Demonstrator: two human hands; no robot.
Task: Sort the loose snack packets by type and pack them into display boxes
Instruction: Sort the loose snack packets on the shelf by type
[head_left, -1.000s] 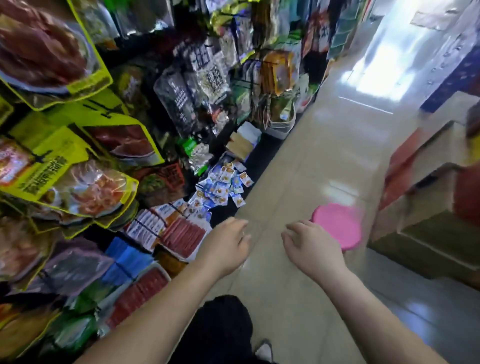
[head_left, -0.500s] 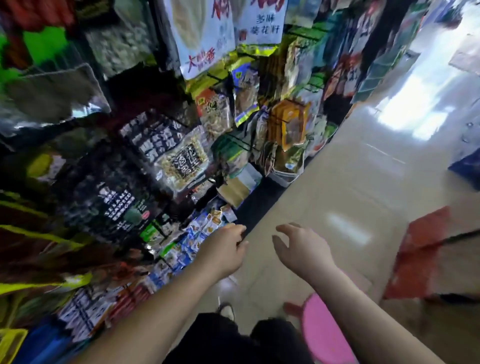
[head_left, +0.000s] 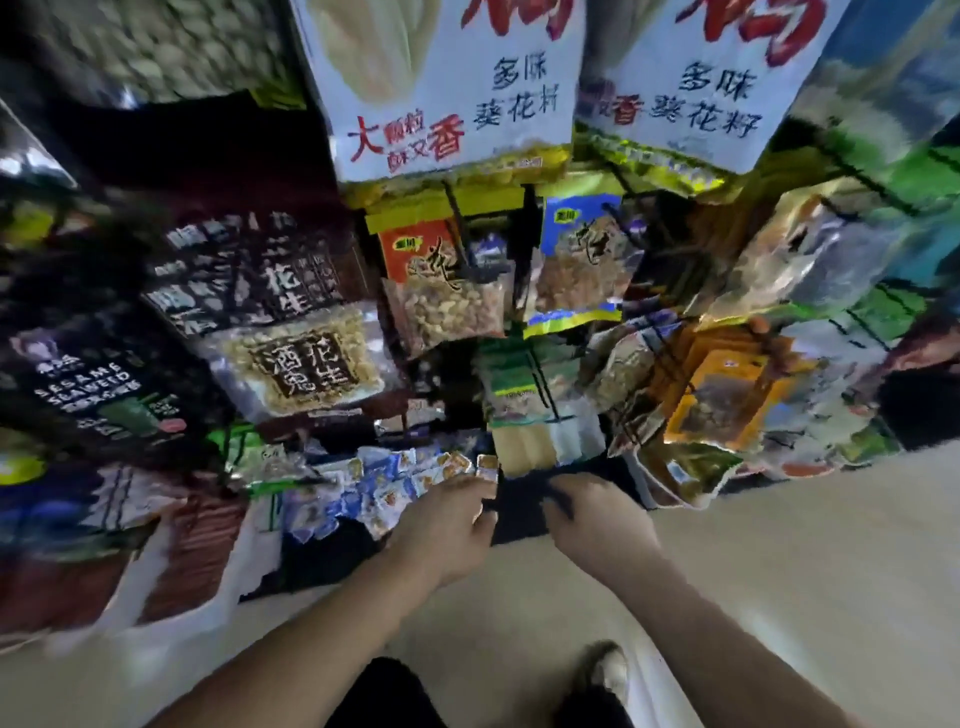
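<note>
A heap of small loose snack packets (head_left: 395, 480), blue-white and orange, lies on the lowest shelf of the rack. My left hand (head_left: 447, 525) reaches over the heap's right edge with fingers loosely bent, and I see nothing held in it. My right hand (head_left: 592, 514) hovers just to the right over the dark shelf edge, fingers relaxed and curled down, holding nothing. A tan cardboard box (head_left: 524, 447) stands right behind both hands. The image is blurred by motion.
Hanging peanut and seed bags (head_left: 447, 291) fill the rack above the heap. Large dark bags (head_left: 104, 384) hang at the left, orange and green packs (head_left: 722, 395) at the right. Beige tiled floor (head_left: 805, 571) spreads to the right. My shoe (head_left: 608, 670) shows below.
The view has swung toward the rack and closer to it. Both hands have come forward to the loose packet heap. The pink stool has left the view.
</note>
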